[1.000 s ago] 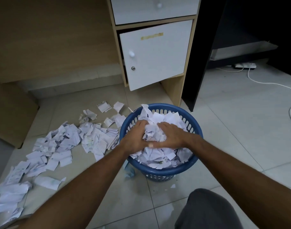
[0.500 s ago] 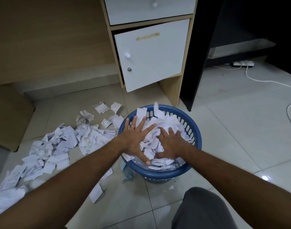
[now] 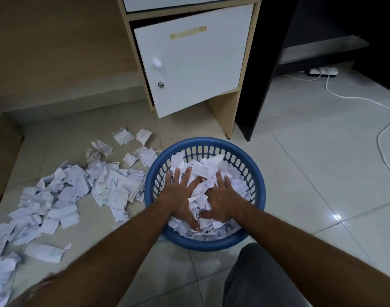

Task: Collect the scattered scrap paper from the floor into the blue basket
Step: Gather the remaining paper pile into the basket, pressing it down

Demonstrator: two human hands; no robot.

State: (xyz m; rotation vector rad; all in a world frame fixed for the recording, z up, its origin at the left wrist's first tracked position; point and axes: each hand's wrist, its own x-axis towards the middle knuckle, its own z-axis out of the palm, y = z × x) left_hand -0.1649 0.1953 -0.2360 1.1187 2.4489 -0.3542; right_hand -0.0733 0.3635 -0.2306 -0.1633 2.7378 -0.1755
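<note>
Pressing down side by side, the left hand (image 3: 182, 196) and right hand (image 3: 220, 201) lie flat on the heap of paper in the blue basket (image 3: 257, 189), fingers spread and grasping nothing. A grey-clad knee (image 3: 256, 278) sits nearest the camera, just before the basket on the tiled floor (image 3: 311, 173). More scrap paper (image 3: 67, 196) lies scattered on the floor to the left, reaching up to the basket's side. Beyond stands a cabinet with its white door (image 3: 196, 63) ajar, and a white cable (image 3: 384, 120) trails at right.
</note>
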